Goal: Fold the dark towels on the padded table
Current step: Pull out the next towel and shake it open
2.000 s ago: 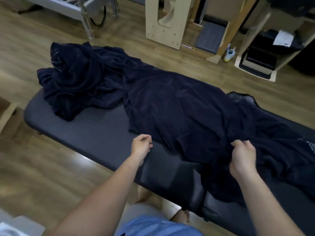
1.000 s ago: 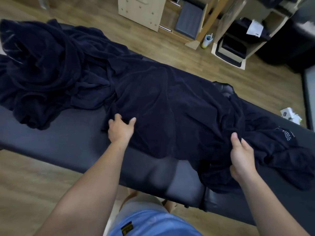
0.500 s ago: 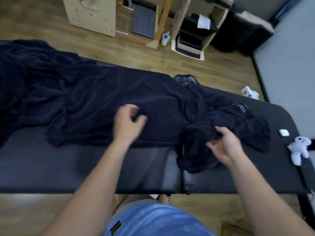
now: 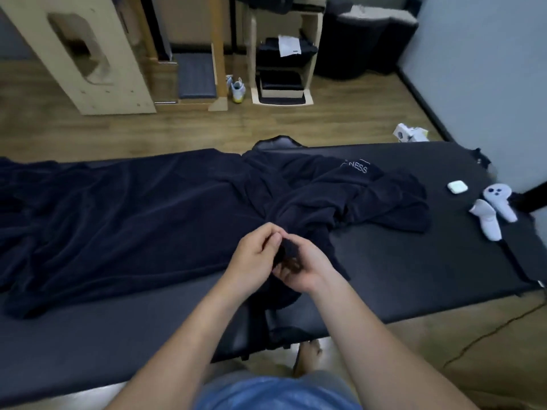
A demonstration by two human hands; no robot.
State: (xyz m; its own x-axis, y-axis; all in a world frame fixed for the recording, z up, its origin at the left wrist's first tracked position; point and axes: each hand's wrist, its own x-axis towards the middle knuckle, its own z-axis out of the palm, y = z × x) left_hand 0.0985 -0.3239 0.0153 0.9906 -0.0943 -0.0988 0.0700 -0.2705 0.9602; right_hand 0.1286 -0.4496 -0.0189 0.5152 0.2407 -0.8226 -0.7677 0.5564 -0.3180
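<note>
Fingers of the left hand (image 4: 254, 257) and right hand (image 4: 306, 269) are pinching the crumpled navy towel (image 4: 355, 198), risking dragging the overlapping spread navy towel (image 4: 118, 220) off the black padded worktop (image 4: 414, 261).

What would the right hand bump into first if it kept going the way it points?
The right hand points up-left: first it would meet the bunched dark towel it pinches, then probably the left hand close behind.
</note>
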